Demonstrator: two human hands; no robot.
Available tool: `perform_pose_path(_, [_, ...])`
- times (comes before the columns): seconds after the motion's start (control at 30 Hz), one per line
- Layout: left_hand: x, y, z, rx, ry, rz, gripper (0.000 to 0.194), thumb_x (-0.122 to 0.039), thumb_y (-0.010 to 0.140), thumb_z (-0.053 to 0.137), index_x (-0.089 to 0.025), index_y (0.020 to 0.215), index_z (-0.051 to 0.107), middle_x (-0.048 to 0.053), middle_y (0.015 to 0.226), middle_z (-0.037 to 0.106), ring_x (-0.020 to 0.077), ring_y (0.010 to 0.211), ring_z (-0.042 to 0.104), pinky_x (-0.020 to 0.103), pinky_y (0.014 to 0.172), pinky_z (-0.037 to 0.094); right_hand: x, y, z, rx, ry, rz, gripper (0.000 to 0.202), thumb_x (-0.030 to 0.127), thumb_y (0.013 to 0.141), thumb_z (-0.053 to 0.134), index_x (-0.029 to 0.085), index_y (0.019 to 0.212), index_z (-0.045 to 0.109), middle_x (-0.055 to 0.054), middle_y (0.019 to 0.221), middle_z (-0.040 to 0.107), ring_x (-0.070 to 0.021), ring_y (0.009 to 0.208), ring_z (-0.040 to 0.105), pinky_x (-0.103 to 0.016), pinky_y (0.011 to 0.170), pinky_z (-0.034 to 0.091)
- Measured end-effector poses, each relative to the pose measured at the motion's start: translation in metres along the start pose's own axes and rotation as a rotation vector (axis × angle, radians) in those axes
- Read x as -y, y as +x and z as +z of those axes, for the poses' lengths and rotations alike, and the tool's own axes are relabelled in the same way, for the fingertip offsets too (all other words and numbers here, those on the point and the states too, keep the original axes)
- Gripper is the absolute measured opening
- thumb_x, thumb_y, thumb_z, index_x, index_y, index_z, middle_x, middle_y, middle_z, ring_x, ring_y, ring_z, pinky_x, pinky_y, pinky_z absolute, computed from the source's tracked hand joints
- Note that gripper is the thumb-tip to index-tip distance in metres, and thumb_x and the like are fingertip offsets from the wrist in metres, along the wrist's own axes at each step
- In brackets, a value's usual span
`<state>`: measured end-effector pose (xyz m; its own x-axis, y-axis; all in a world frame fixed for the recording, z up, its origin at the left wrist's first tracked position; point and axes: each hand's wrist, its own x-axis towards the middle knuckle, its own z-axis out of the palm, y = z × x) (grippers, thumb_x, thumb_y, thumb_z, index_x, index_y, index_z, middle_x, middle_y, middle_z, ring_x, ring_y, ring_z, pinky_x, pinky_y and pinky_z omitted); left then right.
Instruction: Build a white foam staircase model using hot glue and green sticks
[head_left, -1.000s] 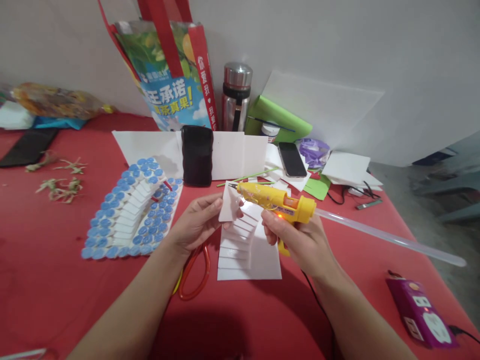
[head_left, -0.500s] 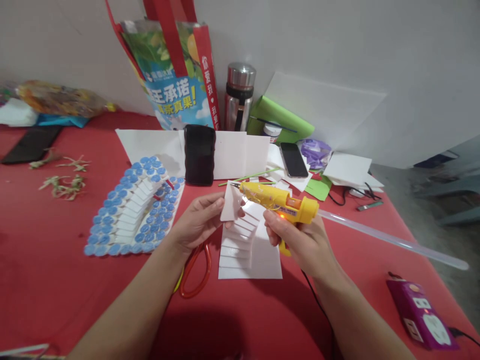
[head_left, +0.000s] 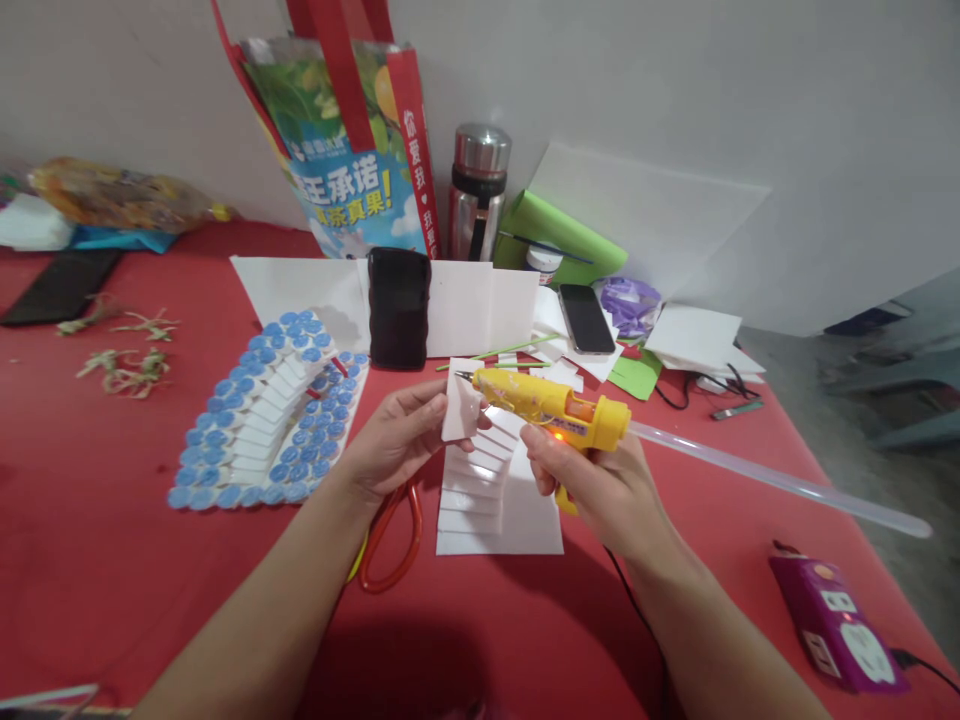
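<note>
Between the fingers of my left hand [head_left: 401, 435] is a small white card piece [head_left: 458, 412], held upright above the table. My right hand [head_left: 600, 480] grips a yellow hot glue gun [head_left: 536, 393], its light glowing orange. The nozzle lies at the upper part of the card piece; whether it touches cannot be made out. A long clear glue stick [head_left: 780, 477] sticks out of the gun's back. Below both hands lies a white board [head_left: 536, 520] bearing overlapping white strips [head_left: 474, 490] in a curved stair-like row. Red-handled scissors [head_left: 394, 545] rest by my left wrist.
A board with blue rolled discs [head_left: 217, 440] and white steps lies left. Behind stand a black case [head_left: 399, 308], a steel flask [head_left: 480, 190] and a printed bag [head_left: 352, 150]. A phone [head_left: 586, 320] sits on paper scraps; a purple power socket [head_left: 836, 620] is at right.
The glue gun and its nozzle have shifted slightly left along the card piece. My left hand keeps its hold, with almost no movement.
</note>
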<state>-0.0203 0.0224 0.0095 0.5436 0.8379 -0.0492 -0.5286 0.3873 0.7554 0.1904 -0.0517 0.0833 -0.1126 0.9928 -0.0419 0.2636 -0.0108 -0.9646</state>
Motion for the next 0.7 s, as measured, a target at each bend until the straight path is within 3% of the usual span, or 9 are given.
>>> perform_pose_path(0.33, [0.002,0.001,-0.005,-0.06,0.041,0.056,0.032,-0.038,0.079,0.091,-0.02,0.105,0.085,0.008,0.098,0.085,0.0185,0.084,0.079,0.027,0.081,0.062,-0.01,0.0,0.001,0.005,-0.02,-0.085,0.048,0.052,0.102,0.061,0.021,0.066,0.056,0.002,0.059,0.054,-0.012,0.054,0.048,-0.028,0.051,0.036])
perform_pose_path(0.7, [0.001,0.002,-0.005,-0.059,-0.029,0.062,0.035,-0.034,0.08,0.091,-0.018,0.11,0.083,0.008,0.099,0.084,0.0182,0.085,0.079,0.026,0.081,0.062,-0.005,-0.004,0.001,0.043,-0.061,-0.115,0.047,0.049,0.104,0.06,0.021,0.066,0.056,0.002,0.059,0.054,-0.0121,0.055,0.049,-0.028,0.051,0.037])
